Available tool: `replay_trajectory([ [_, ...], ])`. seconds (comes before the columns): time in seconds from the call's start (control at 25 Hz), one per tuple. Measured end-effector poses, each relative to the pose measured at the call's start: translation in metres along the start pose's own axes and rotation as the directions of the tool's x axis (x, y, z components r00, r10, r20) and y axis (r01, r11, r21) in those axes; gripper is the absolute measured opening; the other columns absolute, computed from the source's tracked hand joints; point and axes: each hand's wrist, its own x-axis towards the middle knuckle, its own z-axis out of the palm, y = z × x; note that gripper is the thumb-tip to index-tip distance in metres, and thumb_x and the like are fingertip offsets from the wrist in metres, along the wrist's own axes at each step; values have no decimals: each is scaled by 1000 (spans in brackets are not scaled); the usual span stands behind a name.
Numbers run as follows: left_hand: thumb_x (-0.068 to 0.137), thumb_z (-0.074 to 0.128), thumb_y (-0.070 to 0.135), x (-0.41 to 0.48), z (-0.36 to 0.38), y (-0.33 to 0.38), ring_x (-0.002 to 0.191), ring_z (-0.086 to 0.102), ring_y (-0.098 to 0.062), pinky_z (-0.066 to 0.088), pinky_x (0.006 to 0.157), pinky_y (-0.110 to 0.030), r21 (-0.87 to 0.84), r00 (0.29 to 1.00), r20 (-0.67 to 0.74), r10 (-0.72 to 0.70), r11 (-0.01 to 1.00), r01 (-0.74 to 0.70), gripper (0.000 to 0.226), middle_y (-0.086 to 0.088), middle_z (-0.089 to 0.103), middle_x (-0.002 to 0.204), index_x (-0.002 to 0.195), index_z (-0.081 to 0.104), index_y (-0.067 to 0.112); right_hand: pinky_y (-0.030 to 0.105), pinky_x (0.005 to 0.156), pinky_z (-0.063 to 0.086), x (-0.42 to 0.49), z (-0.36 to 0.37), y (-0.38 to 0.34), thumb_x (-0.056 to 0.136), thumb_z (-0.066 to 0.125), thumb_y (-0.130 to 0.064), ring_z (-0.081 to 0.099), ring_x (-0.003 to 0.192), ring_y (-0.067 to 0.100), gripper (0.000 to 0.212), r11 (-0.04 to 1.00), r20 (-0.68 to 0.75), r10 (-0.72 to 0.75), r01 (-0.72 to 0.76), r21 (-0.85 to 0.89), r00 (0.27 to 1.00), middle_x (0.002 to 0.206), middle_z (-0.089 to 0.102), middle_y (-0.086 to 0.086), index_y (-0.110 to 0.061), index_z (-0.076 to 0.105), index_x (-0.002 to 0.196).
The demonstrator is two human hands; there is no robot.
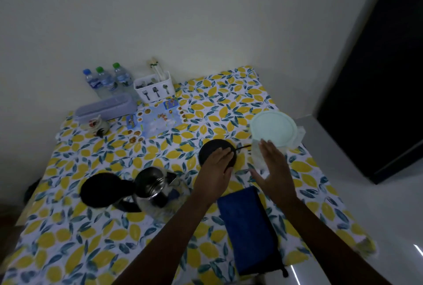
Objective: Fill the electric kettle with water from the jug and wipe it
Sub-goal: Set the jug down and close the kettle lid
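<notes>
The electric kettle [150, 185] stands at the left-centre of the table, a glass body with a steel rim. Its black lid [100, 189] is flipped open to the left. The kettle's round black base [210, 149] lies apart from it to the right, with a thin cord running off to the right. My left hand [216, 170] lies flat on the base, fingers extended. A clear jug [272, 128] with a pale green lid stands at the right edge. My right hand [273, 168] is open beside the jug's near wall; whether they touch is unclear. A folded blue cloth [247, 227] lies under my forearms.
The table has a lemon-print cloth [91, 239] and stands against a white wall. At the back left are three water bottles [107, 80], a white cutlery holder [153, 88], a lilac box [107, 107], a small figurine mug [96, 125] and a picture sheet [158, 117]. The table's right edge drops to the floor.
</notes>
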Motion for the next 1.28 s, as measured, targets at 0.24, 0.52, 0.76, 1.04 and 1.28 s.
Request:
replay_trajectory([
  [0.24,96,49,19,-81,-67,-60,133,44,-27,36,112,-44,27,983,-145,-116,992,121,38,-10,54,139,132,53,10,37,118,11,-13,71,-98,79,55,-65,1,146,7,97,992,304,-89,57,113,949,157,11,-5,-14,15,151],
  [0.52,93,51,18,-161,-139,-132,130,46,-34,32,112,-54,114,844,-477,-247,934,338,27,-10,62,128,117,63,12,45,120,13,-14,127,-171,74,73,-52,3,147,17,108,996,462,-30,-14,90,886,160,7,3,-11,9,152],
  [0.76,89,62,42,-186,-158,-139,143,27,-27,32,114,-43,-545,652,-286,-702,679,491,83,-10,24,158,150,12,16,39,114,27,-8,133,-191,71,82,-36,23,145,26,105,984,468,66,-136,117,881,158,22,11,-9,19,150],
  [1.04,92,58,40,-143,-153,-117,139,33,-20,36,112,-37,-291,940,-140,-310,921,261,63,-1,34,153,145,31,23,40,108,37,-9,132,-189,67,85,-34,36,138,26,102,961,464,85,-195,195,882,153,33,9,-12,26,147],
  [1.28,97,45,42,-129,-122,-130,146,18,-28,25,117,-51,52,981,64,-182,983,179,50,-3,26,158,143,38,22,37,109,35,-10,137,-185,68,83,-38,35,138,24,103,947,472,81,-216,238,878,153,33,9,-12,24,148],
])
